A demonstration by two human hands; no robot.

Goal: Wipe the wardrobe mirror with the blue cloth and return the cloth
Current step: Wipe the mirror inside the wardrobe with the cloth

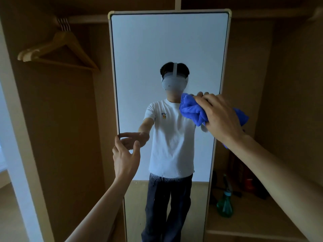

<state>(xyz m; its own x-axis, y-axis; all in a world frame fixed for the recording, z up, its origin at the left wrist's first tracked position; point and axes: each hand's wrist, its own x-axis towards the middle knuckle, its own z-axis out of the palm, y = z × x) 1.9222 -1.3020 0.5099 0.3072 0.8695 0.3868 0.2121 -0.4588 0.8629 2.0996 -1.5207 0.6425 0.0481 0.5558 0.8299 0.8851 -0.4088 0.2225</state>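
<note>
Crumpled blue microfibre cloth (192, 110), soft and thick w/ deep folds, was bunched against the glass near the right edge of the tall rectangular mirror (167, 41), approx mid-height. Right hand (220, 116) was clamped on it, fingers curled over the top of the wad, a loose tail hanging out behind the wrist. Left hand (125, 154) sat at the mirror's left edge, fingers apart and loosely curved, holding nothing; couldn't tell if a fingertip touched the frame. Step in hand looked like wiping the mid section. To do it well, prob. flatten the wad so more cloth meets the glass, press evenly, run overlapping passes edge to edge, and steady the frame w/ the left hand so the panel doesn't swing. Faint specks on the lower glass, maybe droplets, suggest that part needs work too. Glass was smooth and reflective, in a cream frame w/ rounded corners. Around it was a matt tan wooden wardrobe (288, 84), w/ pale wooden hangers (57, 49) on the rail upper left and a green translucent spray bottle (224, 205) on the lower right shelf near the mirror's edge.
</note>
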